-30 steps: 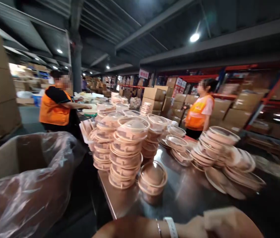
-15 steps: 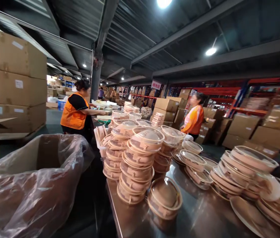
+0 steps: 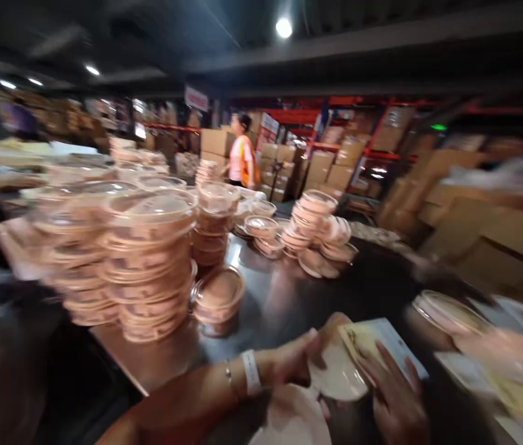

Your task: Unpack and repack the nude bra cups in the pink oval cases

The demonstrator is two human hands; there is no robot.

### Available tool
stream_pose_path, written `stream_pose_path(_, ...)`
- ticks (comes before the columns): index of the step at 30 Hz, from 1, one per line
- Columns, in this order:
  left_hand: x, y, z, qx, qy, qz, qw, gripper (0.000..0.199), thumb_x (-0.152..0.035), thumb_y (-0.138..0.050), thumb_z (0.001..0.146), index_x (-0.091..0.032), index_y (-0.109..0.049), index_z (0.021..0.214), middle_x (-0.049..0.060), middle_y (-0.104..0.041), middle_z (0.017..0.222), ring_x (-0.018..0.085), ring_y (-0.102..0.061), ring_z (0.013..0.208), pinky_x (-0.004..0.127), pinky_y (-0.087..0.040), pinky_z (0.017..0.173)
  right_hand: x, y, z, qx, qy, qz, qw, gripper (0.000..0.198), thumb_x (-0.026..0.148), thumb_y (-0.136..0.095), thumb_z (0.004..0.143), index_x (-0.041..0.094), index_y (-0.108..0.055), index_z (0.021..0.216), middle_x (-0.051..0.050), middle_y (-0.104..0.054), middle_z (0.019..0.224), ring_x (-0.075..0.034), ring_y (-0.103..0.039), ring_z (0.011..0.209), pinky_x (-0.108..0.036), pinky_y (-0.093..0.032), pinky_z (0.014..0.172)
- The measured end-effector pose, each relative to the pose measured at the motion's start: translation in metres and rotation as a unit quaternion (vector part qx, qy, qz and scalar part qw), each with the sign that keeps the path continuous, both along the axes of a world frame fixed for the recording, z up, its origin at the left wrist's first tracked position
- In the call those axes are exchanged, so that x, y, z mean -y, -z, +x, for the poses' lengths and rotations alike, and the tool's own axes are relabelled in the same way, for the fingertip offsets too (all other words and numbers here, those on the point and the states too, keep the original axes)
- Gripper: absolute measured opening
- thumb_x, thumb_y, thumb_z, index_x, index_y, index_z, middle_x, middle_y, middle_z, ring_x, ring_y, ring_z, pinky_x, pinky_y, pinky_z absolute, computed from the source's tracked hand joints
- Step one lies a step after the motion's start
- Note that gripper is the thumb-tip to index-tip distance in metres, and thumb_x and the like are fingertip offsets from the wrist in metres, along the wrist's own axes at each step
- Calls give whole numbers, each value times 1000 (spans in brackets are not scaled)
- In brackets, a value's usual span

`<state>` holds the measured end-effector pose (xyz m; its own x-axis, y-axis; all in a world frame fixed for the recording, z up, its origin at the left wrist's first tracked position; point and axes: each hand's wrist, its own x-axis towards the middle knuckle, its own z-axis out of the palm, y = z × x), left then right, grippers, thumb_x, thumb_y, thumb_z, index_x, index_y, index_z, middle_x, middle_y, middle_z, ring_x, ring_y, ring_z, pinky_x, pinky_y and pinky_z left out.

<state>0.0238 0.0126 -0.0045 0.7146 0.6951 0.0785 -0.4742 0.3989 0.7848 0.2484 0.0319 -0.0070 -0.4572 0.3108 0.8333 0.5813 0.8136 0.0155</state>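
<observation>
The picture is blurred by motion. My left hand (image 3: 292,361), with a white wristband and a thin bracelet, grips the edge of a pale round bowl (image 3: 338,374) low in the view. My right hand (image 3: 394,402) holds a printed paper card (image 3: 384,340) against the bowl's far side, fingers spread over it. A second pale round piece (image 3: 289,423) lies just under my left hand. Both hands are above the near edge of the steel table (image 3: 280,303).
Tall stacks of lidded bowls (image 3: 150,266) stand at the left, with a single lidded bowl (image 3: 217,296) beside them. More stacks (image 3: 312,222) stand farther back, and a bowl (image 3: 447,312) at right. A person in an orange vest (image 3: 242,157) stands by cardboard boxes (image 3: 497,235).
The view has swung right and down. My hands, out of sight half a second ago, are now in view with the bowl and card. The plastic-lined box at left is gone from view.
</observation>
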Motion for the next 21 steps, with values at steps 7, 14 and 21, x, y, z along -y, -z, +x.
stream_pose_path(7, 19, -14, -15, -2, 52, -179, 982, 93, -85, -29, 79, -6, -68, 109, 12, -71, 68, 22, -67, 57, 30, -51, 58, 0, -15, 0, -321, 174, -265, 892, 43, 42, -50, 92, 13, -62, 122, -13, -75, 96, -24, -72, 79, -35, -58, 70)
stream_pose_path(14, 31, -20, -17, -14, 79, -207, 975, 87, -84, -42, 76, -5, -71, 99, 15, -73, 71, 28, -71, 69, 38, -54, 73, -13, 9, -1, -449, 99, -416, 784, 31, 35, -54, 74, 16, -66, 95, -9, -72, 89, -22, -68, 73, -33, -56, 66)
stream_pose_path(21, 33, -20, -17, -7, 88, -231, 969, 84, -82, -49, 74, -8, -69, 109, 14, -75, 80, 28, -71, 71, 41, -54, 76, -13, 11, -2, -479, 105, -434, 756, 53, 40, -53, 81, 9, -61, 123, -16, -71, 111, -27, -71, 90, -41, -58, 79)
